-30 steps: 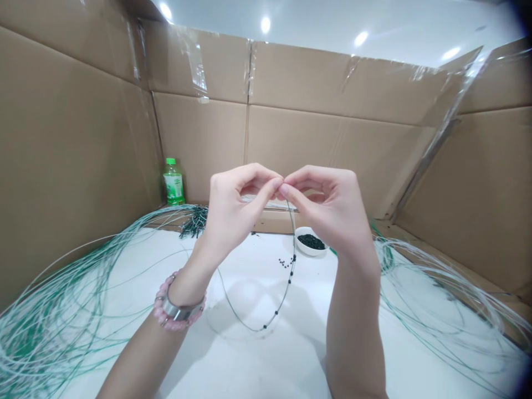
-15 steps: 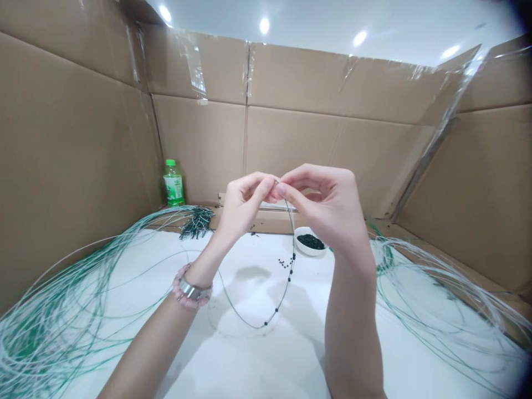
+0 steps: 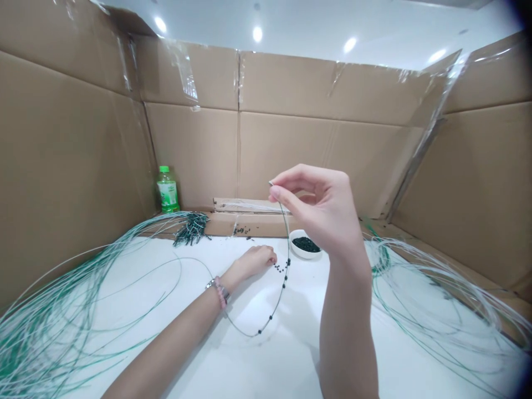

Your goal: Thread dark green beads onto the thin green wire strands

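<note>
Raised above the table, my right hand (image 3: 322, 205) pinches a thin green cord (image 3: 286, 230) close to its end, and a short tip sticks out past the fingertips. From there the cord hangs in a long loop to the table, with several black beads (image 3: 270, 317) spaced along it. My left hand (image 3: 254, 261) rests low on the white tabletop, fingers curled together beside a small scatter of loose black beads (image 3: 278, 268). Whether a bead is between those fingertips is hidden. A pink beaded bracelet and a metal band circle the left wrist.
A white bowl (image 3: 305, 255) of black beads stands behind the right forearm. Bundles of green and white cords lie left (image 3: 62, 310) and right (image 3: 419, 293). A green-capped bottle (image 3: 168, 191) stands at the back left. Cardboard walls (image 3: 291, 149) enclose the table.
My left hand has left the right fingertips and come down to the loose beads on the table. The right hand still holds the cord up in nearly the same place.
</note>
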Tool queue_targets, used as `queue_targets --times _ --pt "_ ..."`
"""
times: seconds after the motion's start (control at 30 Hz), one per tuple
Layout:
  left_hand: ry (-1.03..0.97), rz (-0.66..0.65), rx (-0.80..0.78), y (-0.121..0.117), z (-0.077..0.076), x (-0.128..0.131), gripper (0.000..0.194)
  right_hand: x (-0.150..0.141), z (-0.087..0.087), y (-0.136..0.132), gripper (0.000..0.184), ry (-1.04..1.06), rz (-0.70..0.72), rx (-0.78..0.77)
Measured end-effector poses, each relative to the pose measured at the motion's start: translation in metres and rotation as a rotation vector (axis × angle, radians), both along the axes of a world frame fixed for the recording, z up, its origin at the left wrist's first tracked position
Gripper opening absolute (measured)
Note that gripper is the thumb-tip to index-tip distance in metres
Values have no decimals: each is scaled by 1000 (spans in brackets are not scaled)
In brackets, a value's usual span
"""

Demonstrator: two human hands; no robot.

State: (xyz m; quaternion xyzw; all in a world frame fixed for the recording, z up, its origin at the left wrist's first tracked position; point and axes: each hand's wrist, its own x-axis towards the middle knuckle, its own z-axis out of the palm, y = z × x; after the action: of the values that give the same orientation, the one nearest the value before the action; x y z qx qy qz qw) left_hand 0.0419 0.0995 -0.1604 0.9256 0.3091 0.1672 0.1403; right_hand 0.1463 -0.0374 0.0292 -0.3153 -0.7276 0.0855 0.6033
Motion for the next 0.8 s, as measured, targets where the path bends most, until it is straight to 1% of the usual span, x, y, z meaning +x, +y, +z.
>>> queue_targets --times 0.1,0.3,0.37,0.43,0.47,0.53,0.63,0.7,0.73,0.77,0.8 --pt "32 -5 1 4 -5 4 20 0 1 -1 7 -1 11 -12" --pt "-5 11 11 2 -11 6 14 0 2 -1 8 -3 24 -14" --pt "-53 24 9 0 -10 7 13 0 2 0 9 -8 30 1" --pt "-130 42 8 -1 -1 7 12 -1 1 0 10 0 15 17" --pt "-182 53 11 -1 8 6 12 -2 1 0 9 9 -1 27" --pt "-319 79 25 -2 34 1 10 -2 1 1 10 31 -30 46" --pt "-572 115 50 -11 86 -15 17 -4 1 1 9 69 -43 61" --pt "-775 131 74 -25 121 -28 21 -7 1 -1 9 87 -53 70" --pt "-1023 75 38 -33 135 -35 17 -9 1 -3 9 90 -62 83" --pt "-1209 -18 -5 -42 146 -40 14 -11 0 -5 9 88 -71 102" --pt "-1314 -113 -73 -51 155 -44 12 -14 0 -7 10 82 -77 123"
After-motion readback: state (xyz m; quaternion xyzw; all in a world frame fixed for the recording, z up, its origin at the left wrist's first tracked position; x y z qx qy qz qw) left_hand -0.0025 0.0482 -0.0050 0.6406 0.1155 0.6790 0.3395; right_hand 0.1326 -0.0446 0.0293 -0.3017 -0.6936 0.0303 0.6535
